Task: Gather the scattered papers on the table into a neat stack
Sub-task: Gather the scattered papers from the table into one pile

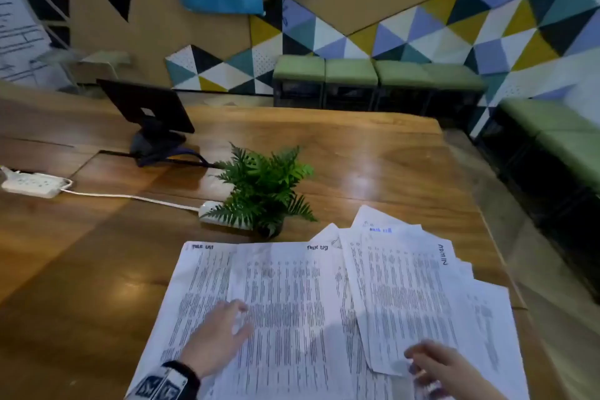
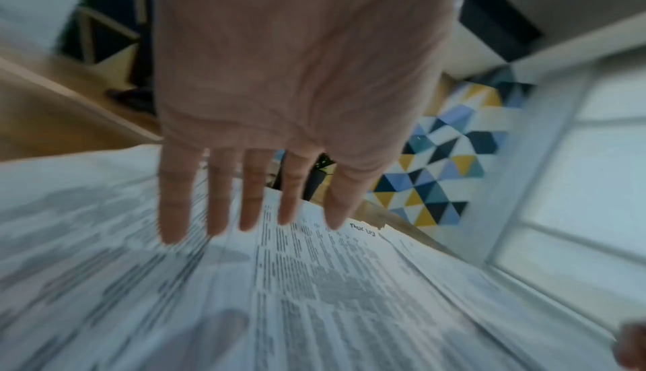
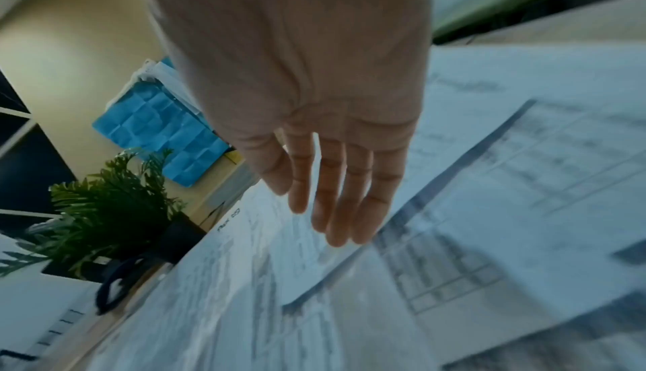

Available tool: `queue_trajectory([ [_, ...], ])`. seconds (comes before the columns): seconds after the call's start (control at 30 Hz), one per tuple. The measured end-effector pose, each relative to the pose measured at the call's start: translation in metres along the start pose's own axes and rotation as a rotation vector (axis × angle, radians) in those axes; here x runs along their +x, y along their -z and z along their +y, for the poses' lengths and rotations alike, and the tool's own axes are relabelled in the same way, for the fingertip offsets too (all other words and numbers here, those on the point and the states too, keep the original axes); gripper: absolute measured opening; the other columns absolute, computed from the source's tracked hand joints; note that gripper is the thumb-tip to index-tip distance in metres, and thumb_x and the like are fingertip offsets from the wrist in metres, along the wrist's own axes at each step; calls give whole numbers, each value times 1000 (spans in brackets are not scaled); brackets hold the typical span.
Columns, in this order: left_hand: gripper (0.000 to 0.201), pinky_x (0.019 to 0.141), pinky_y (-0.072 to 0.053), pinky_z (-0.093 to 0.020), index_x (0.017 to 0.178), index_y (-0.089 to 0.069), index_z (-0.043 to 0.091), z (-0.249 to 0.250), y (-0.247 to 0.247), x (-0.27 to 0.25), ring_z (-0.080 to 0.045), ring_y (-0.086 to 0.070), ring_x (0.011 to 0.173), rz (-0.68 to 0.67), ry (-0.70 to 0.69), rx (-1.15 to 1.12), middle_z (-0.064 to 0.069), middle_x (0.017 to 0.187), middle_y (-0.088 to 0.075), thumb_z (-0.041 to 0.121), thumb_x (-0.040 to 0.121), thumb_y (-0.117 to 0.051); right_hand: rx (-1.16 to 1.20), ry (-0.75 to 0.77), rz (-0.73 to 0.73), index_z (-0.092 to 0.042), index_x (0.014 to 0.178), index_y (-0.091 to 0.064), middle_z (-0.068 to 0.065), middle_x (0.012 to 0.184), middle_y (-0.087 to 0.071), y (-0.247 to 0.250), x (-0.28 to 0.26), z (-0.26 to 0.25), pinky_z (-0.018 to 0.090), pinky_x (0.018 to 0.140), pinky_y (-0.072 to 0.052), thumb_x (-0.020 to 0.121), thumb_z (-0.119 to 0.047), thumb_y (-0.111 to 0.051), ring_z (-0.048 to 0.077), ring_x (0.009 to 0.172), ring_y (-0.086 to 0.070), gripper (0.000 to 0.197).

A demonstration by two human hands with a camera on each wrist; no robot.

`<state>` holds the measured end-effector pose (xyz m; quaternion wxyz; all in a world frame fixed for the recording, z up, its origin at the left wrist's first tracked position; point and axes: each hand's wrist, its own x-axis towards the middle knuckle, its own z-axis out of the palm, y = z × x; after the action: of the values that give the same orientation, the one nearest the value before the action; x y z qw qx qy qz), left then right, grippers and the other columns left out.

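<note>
Several printed papers (image 1: 292, 295) lie fanned and overlapping on the wooden table (image 1: 97, 253), near its front right part. My left hand (image 1: 224, 328) hovers over the left sheets with fingers straight and spread, holding nothing; the left wrist view shows that hand (image 2: 251, 211) just above the papers (image 2: 314, 294). My right hand (image 1: 431, 364) is over the lower corner of the angled sheet marked ADMIN (image 1: 409, 295), fingers loosely extended. In the right wrist view the right hand (image 3: 332, 205) hangs above the overlapping papers (image 3: 489, 211), gripping nothing.
A potted fern (image 1: 266, 188) stands just behind the papers, and a white power strip (image 1: 32, 185) with its cable lies to the left. A dark monitor (image 1: 146, 107) sits further back. Green stools (image 1: 350, 75) line the wall. The table's right edge runs close to the papers.
</note>
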<state>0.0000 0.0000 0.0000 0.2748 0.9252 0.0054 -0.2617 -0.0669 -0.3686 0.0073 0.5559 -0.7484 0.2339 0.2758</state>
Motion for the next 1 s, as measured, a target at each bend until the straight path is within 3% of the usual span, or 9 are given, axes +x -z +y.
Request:
queue_trajectory([
  [0.1, 51, 99, -44, -31, 140, -32, 22, -9, 6, 21, -18, -47, 122, 153, 61, 189, -2, 138, -39, 41, 95, -43, 140, -59, -8, 2, 102, -65, 17, 83, -69, -20, 34, -11, 32, 59, -52, 89, -6, -61, 28, 66, -65, 17],
  [0.2, 61, 102, -43, -35, 145, -25, 19, -26, 9, 31, -24, -49, 125, 58, 122, 236, -7, 144, -36, 44, 93, -45, 284, -71, -98, 6, 108, -61, 24, 86, -68, -36, 49, -10, 39, 62, -54, 77, -3, -69, 33, 71, -65, 33],
  [0.3, 70, 99, -45, -32, 148, -21, 16, -39, 10, 39, -25, -50, 125, 1, 127, 174, -11, 149, -28, 46, 92, -49, 131, -38, -161, -1, 116, -56, 18, 90, -65, -49, 56, -13, 42, 73, -56, 88, 1, -54, 28, 75, -64, 28],
  [0.4, 66, 57, -54, -26, 144, -28, 13, -44, 9, 46, -19, -59, 85, -22, 112, -37, -12, 136, -39, 42, 91, -55, 58, 23, -140, -6, 110, -56, 14, 92, -59, -65, 58, -14, 46, 81, -56, 93, -3, -49, 24, 77, -62, 19],
  [0.57, 61, 51, -49, -28, 142, -27, 16, -32, -5, 45, -19, -54, 70, -46, 127, -276, -4, 96, -49, 30, 92, -59, 42, 168, -279, -8, 111, -55, 6, 102, -58, -87, 44, -13, 36, 77, -57, 92, -17, -56, 23, 94, -58, 21],
  [0.67, 72, 45, -43, -26, 146, -19, 17, -27, -8, 45, -15, -44, 57, 0, 153, -346, -4, 73, -44, 21, 90, -63, -203, 296, 24, -11, 105, -62, 8, 93, -63, -63, 38, -10, 28, 62, -50, 91, -14, -55, 21, 82, -59, 16],
  [0.8, 58, 44, -39, -24, 135, -40, 8, -23, -13, 38, -14, -45, 50, 24, 183, -402, -5, 73, -50, 16, 85, -69, -731, 122, 618, -7, 134, -47, 18, 135, -47, 4, 51, 10, 37, 97, -42, 91, -29, -52, 35, 120, -49, 48],
  [0.9, 24, 47, -37, -21, 109, -53, 8, -15, -17, 28, -17, -48, 54, 51, 128, -418, -7, 71, -57, 10, 88, -64, -733, -57, 637, -5, 141, -34, 19, 144, -41, 25, 57, 25, 40, 102, -38, 80, -49, -63, 35, 132, -40, 81],
  [1.0, 28, 53, -40, -25, 111, -51, 14, -7, -22, 21, -23, -54, 73, 167, 2, -309, -11, 95, -62, 5, 87, -61, -695, -100, 628, -6, 134, -43, 18, 138, -48, 24, 56, 23, 38, 94, -42, 69, -50, -75, 34, 126, -47, 85],
])
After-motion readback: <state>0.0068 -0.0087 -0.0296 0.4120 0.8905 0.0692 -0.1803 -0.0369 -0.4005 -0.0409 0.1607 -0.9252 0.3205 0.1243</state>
